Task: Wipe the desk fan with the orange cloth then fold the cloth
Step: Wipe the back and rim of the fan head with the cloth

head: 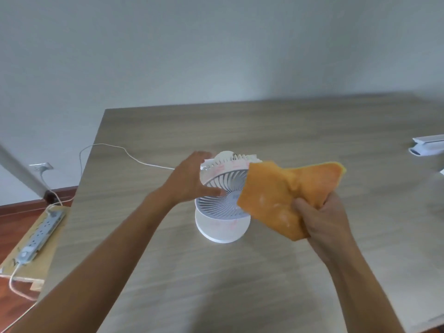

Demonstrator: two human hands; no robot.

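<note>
A small white desk fan (pixel 222 203) stands on its round base in the middle of the wooden desk (pixel 240 284), its grille tilted up toward me. My left hand (pixel 189 181) grips the left rim of the fan head, thumb on the grille. My right hand (pixel 322 219) is closed on a bunched orange cloth (pixel 283 195), which lies against the right side of the grille and hides that part of the fan. One end of the cloth sticks out to the upper right.
A white cable (pixel 134 157) runs from the fan off the desk's left edge. A power strip (pixel 40 234) lies on a cardboard box on the floor at left. White objects (pixel 427 145) sit at the desk's right edge.
</note>
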